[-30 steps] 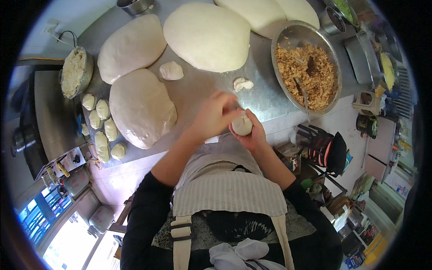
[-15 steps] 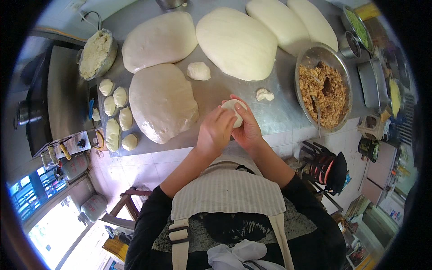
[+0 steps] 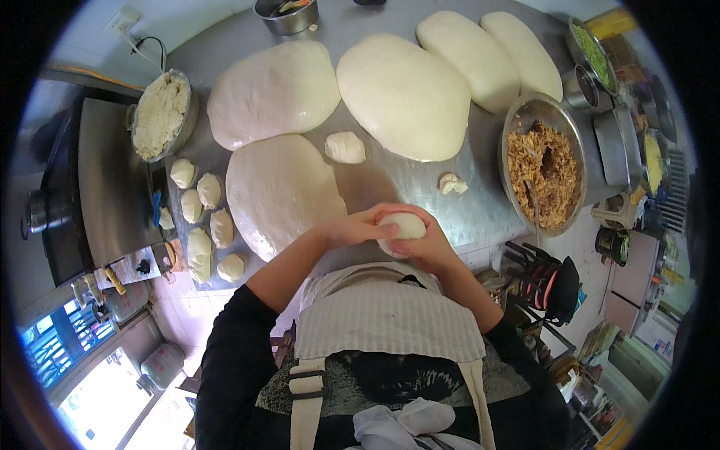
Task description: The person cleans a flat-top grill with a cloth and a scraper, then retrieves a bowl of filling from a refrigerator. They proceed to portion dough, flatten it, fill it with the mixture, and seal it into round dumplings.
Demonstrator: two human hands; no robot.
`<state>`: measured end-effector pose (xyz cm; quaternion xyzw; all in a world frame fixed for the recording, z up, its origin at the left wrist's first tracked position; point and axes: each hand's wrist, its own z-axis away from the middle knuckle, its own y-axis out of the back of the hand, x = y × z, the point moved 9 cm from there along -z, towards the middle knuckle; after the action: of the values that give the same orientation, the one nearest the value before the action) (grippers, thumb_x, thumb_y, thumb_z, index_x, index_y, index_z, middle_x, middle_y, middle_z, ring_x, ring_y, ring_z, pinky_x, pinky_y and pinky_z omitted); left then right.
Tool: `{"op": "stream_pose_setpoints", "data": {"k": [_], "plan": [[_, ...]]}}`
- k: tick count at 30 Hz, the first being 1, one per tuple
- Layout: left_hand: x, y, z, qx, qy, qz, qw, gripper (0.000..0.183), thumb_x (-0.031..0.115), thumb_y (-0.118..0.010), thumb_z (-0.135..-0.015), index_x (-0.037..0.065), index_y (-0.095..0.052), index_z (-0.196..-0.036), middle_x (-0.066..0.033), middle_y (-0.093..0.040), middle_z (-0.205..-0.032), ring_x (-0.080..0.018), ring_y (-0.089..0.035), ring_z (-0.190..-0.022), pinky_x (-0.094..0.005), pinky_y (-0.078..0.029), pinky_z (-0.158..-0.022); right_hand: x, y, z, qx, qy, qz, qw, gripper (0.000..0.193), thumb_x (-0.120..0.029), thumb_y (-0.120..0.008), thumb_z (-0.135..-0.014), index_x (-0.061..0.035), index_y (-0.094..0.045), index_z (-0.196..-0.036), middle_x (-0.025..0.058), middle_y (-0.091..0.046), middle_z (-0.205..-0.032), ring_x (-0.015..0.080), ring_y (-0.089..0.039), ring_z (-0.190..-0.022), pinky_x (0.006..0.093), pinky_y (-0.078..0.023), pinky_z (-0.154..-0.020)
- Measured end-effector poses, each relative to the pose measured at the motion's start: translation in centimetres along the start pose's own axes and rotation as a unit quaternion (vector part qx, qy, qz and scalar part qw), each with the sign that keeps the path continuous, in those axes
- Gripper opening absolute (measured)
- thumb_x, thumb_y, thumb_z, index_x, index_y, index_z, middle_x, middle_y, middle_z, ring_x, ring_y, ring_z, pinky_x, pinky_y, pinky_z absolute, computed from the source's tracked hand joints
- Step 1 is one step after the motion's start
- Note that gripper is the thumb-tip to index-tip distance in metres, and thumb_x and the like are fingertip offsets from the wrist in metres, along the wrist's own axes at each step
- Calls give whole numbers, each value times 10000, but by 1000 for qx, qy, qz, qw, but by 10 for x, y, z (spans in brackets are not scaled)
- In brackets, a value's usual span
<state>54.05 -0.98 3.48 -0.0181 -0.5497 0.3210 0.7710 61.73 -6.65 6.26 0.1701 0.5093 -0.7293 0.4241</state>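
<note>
Close to my body, at the near edge of the metal table, a round white dough ball [image 3: 406,223] sits between my hands. My right hand [image 3: 433,246] curls around its right side, the thumb lying across the front. From the left, my left hand [image 3: 354,227] presses its fingers against the ball, both hands closed on it. Just beyond lies a small dough scrap [image 3: 451,183]. A fist-sized dough lump [image 3: 345,148] rests farther left, beside a big smooth dough slab [image 3: 281,191]. The underside of the ball is hidden in my palms.
More large dough slabs [image 3: 403,94] cover the far table. Several small filled-looking dough pieces [image 3: 193,206] lie at left, below a bowl of pale mash [image 3: 163,116]. At right stands a steel bowl [image 3: 512,169] of brown filling with a spoon [image 3: 534,206]. A small steel pot [image 3: 289,19] is at the back.
Both hands have come nearer my body with the dough ball. My left hand has turned from lying over the ball to reaching in sideways. The view has shifted slightly.
</note>
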Motion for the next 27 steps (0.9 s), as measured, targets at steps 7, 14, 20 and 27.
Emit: {"op": "stream_pose_setpoints", "data": {"k": [7,14,20,27], "plan": [[52,140,-40,300,-28,-564,769,600,345,-741,-784,36,-526,-1252,-162,-563,-1196,-357,-515,-1124,-456,-420,-973,20,60,-16,171,20,-28,985,588,83,-699,-695,-28,-553,-1254,114,-642,-1120,250,-648,-1018,378,-564,-852],[35,120,-27,255,-53,-531,806,532,236,-787,-740,82,-555,-1194,-142,-612,-1067,-354,-572,-993,-466,-487,-864,-35,37,-65,246,212,331,886,540,-88,-779,-711,-53,-602,-1220,121,-610,-1130,237,-592,-1066,380,-485,-912],[-20,100,94,409,-92,161,893,388,183,-644,-900,59,-528,-1249,-98,-608,-1186,-268,-594,-1099,-405,-485,-933,-56,-66,-111,-25,383,706,596,488,-184,-697,-816,-66,-580,-1274,185,-508,-1311,381,-480,-1219,479,-376,-1045],[-40,-6,67,287,-133,553,771,490,377,-367,-1045,110,-353,-1456,-50,-505,-1363,-187,-458,-1275,-375,-344,-1094,10,-65,-45,-22,323,492,808,388,-186,-623,-885,-45,-608,-1246,205,-445,-1406,386,-401,-1306,501,-298,-1100]]}}
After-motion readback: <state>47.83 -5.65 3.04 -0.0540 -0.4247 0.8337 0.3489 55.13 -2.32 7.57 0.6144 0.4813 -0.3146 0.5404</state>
